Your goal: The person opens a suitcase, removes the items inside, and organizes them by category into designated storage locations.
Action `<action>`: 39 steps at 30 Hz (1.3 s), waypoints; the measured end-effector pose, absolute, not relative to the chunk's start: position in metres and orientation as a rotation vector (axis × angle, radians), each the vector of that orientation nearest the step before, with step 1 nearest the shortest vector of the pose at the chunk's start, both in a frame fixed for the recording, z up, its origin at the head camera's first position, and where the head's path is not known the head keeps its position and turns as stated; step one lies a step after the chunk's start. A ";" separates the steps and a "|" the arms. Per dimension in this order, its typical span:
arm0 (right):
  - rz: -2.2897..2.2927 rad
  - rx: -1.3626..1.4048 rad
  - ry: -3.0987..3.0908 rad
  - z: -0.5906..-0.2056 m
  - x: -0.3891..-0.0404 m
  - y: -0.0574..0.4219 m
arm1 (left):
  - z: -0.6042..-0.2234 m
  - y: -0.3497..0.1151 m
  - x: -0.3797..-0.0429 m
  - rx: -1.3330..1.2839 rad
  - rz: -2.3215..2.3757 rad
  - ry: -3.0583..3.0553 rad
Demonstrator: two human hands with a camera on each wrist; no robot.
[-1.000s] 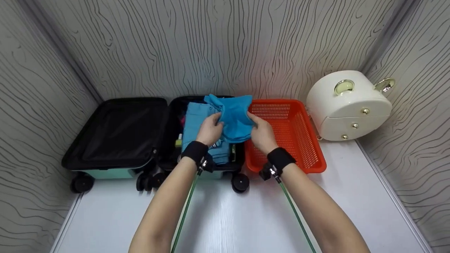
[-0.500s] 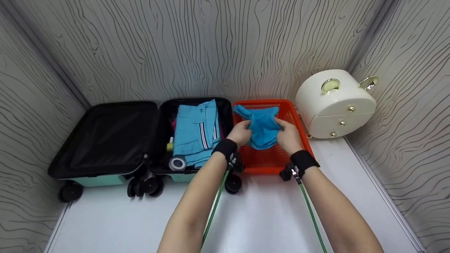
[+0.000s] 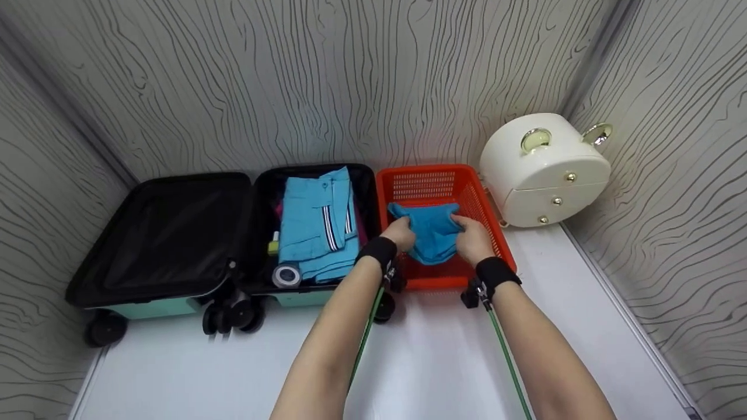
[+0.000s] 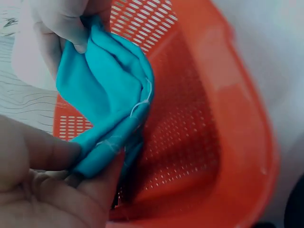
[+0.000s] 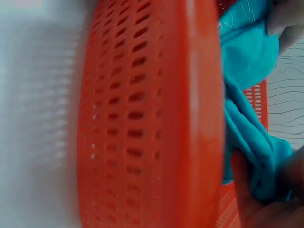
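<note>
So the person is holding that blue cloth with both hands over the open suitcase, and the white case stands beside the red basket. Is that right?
Not quite: the blue cloth isn't over the open suitcase. The head view shows it at the red basket, within its rim, held by the left hand and right hand. The white case does stand beside the basket.

A smooth white surface [image 3: 432, 356] spreads out before me, with light shining off its near part. At the left a suitcase [image 3: 175, 233] lies open on it, both halves side by side, its black wheels [image 3: 108, 328] toward the near side. Just beside the right half sits a red basket [image 3: 432, 284], and beyond that, further right, a rounded white box [image 3: 545, 175] stands close by.
</note>
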State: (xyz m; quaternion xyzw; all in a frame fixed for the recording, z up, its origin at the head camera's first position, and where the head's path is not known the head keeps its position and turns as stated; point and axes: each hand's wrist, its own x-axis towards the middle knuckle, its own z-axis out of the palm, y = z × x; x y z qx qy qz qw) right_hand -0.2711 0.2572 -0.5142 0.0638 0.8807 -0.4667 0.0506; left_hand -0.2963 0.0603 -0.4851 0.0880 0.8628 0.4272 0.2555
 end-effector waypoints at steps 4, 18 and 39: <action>-1.280 0.199 2.682 -0.516 -0.270 0.260 | -0.482 0.056 -0.291 0.261 1.057 2.346; -0.819 0.152 2.814 -0.515 -0.269 0.258 | -0.473 0.045 -0.281 0.321 1.138 2.339; -1.331 -0.048 2.829 -0.480 -0.278 0.191 | -0.445 -0.043 -0.297 0.306 1.315 2.529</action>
